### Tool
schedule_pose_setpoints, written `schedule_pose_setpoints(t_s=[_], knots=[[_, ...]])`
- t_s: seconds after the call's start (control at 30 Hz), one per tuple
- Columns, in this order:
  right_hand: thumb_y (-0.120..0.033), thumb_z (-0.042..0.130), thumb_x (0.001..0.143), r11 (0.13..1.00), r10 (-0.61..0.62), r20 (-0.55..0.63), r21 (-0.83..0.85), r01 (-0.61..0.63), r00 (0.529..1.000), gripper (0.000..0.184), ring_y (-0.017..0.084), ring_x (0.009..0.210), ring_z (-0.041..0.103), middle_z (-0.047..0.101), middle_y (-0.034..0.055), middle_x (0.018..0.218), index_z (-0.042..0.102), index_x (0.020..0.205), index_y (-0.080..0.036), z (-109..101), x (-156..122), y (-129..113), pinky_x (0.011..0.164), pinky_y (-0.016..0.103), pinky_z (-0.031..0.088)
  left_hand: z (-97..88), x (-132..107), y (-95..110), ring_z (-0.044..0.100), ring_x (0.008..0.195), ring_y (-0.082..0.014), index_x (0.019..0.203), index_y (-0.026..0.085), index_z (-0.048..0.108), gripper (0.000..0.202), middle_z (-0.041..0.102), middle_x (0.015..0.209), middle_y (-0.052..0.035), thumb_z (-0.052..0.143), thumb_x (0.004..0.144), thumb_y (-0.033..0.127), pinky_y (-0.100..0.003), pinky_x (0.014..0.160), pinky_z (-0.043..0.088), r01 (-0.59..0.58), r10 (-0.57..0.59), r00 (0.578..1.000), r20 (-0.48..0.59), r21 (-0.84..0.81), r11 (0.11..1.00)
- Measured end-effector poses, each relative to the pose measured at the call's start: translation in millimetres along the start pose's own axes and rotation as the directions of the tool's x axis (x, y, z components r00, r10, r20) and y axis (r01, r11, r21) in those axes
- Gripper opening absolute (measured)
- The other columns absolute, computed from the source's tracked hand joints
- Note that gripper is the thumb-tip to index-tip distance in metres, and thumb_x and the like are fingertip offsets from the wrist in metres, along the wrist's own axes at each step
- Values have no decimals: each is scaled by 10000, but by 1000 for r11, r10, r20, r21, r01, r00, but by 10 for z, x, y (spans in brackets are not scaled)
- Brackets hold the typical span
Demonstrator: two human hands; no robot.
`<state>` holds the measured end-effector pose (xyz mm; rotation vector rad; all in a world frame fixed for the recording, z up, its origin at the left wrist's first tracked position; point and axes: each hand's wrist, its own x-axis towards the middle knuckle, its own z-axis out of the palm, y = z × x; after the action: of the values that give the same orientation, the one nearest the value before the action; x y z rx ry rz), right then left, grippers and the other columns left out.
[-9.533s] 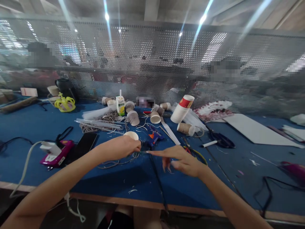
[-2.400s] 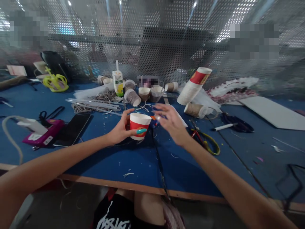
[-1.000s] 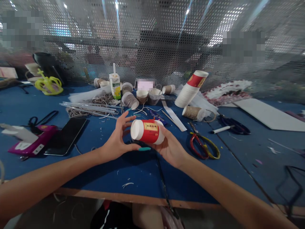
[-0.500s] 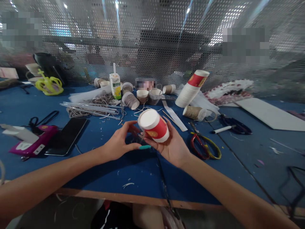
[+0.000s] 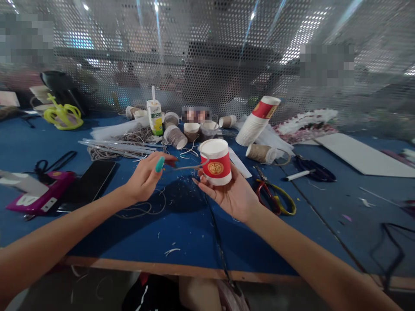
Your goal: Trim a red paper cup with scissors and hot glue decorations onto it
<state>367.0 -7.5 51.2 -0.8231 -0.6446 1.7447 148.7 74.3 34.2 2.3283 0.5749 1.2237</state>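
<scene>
My right hand (image 5: 231, 194) is wrapped around a red and white paper cup (image 5: 215, 163) with a gold emblem, holding it above the table. Its round white end faces up. A thin grey-brown cord (image 5: 188, 167) runs from the front of the cup to my left hand (image 5: 147, 175), whose fingers are closed on it. One teal thumbnail shows on that hand. More of the cord lies in loops on the table below the left wrist.
Scissors (image 5: 275, 196) lie right of the cup, near a cord-wrapped cup (image 5: 261, 153). A leaning stack of paper cups (image 5: 254, 125), a drink carton (image 5: 154, 117) and a cord heap (image 5: 123, 147) stand behind. A phone (image 5: 89, 183) and purple power strip (image 5: 45, 192) are left.
My left hand has moved left, away from the cup, drawing the cord out. The cup has turned more upright, so its gold emblem faces me.
</scene>
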Motion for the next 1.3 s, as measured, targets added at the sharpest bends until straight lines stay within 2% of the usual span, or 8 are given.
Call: schedule_pose_setpoints(t_s=[0.13, 0.2, 0.33, 0.53, 0.83, 1.0, 1.17, 1.3], knots=[[-534, 307, 854, 984, 143, 48, 97, -147, 989, 532, 116, 730, 630, 658, 66, 882, 606, 1011, -124, 24, -18, 44, 814, 247, 503, 52, -20, 58, 534, 1028, -219, 1188, 227, 472, 476, 546, 1098, -87, 267, 890, 535, -393, 896, 456, -8, -36, 979, -201, -211, 978], [-554, 287, 858, 970, 212, 98, 100, -221, 972, 567, 109, 683, 630, 655, 72, 845, 608, 986, -104, 53, -19, 96, 755, 229, 520, 73, -22, 91, 456, 1154, -234, 1275, 256, 398, 442, 460, 1244, -90, 381, 885, 464, -397, 950, 429, 1, -37, 983, -180, -194, 981], [-546, 182, 892, 938, 308, 207, 93, -333, 928, 620, 111, 648, 637, 647, 74, 787, 593, 949, -86, 115, -14, 203, 728, 245, 528, 76, -19, 114, 307, 1292, -296, 1397, 241, 216, 620, 311, 1412, -128, 429, 865, 478, -445, 1016, 353, -144, 149, 987, -59, 77, 987], [-460, 67, 928, 923, 324, 240, 130, -361, 915, 657, 121, 644, 641, 649, 82, 730, 581, 906, -51, 134, -24, 235, 739, 257, 518, 119, -80, 100, 385, 1258, -271, 1416, 180, 148, 657, 465, 1311, -160, 430, 879, 431, -462, 1055, 292, -395, 428, 904, 0, 382, 836], [-445, 110, 932, 916, 343, 213, 139, -376, 915, 601, 122, 613, 620, 644, 64, 670, 579, 901, -71, 129, -21, 295, 780, 297, 497, 198, -166, 109, 258, 1339, -295, 1423, 183, 87, 646, 340, 1413, -176, 399, 897, 392, -533, 1099, 129, -355, 329, 933, 148, 207, 912], [-526, 157, 904, 914, 359, 236, 107, -391, 903, 613, 117, 627, 625, 647, 71, 786, 569, 972, -78, 133, -14, 334, 793, 301, 490, 227, -166, 162, 80, 1383, -307, 1408, 292, -66, 815, 7, 1517, -100, 519, 846, 366, -524, 1108, 147, -27, 20, 999, -27, -298, 954], [-540, 198, 895, 920, 386, 233, -25, -392, 892, 575, 140, 690, 655, 659, 94, 848, 547, 1024, -100, 190, -16, 403, 804, 314, 481, 261, -144, 181, 473, 1190, -291, 1404, 339, 54, 743, 342, 1414, -118, 525, 835, 418, -461, 947, 436, 243, -118, 966, 231, -647, 723], [-562, 217, 884, 930, 237, 66, -304, -207, 969, 525, 153, 582, 637, 635, 58, 761, 538, 963, -155, 191, -45, 425, 651, 339, 512, 251, -171, 134, 505, 1112, -262, 1349, 297, 320, 587, 433, 1321, -89, 498, 825, 493, -394, 934, 433, 80, -40, 995, 88, -522, 849]])
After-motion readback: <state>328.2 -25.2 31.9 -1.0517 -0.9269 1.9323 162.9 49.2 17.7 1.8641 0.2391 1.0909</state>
